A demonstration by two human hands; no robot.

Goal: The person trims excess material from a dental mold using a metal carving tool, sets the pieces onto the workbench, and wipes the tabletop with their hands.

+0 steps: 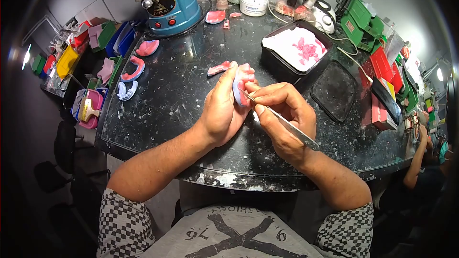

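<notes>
Bench (162, 95), black w/ pale specks, spans mid-frame. Machine (175, 12), blue, upper L of frame. Box (278, 64), black, upper R of ctr; lid (334, 91), black, just beside it, lower R. R hand (289, 117), R of ctr: fingers pinched together on tool (294, 131). L hand (219, 114), ctr: thumb & fingers clamped on model (238, 86). Model, pink on bluish base, is held approx. frame ctr. Tool, metal, slants to lower R, tip at model's pink side; can't tell if touching. Scraps (307, 50), pink, in box.
</notes>
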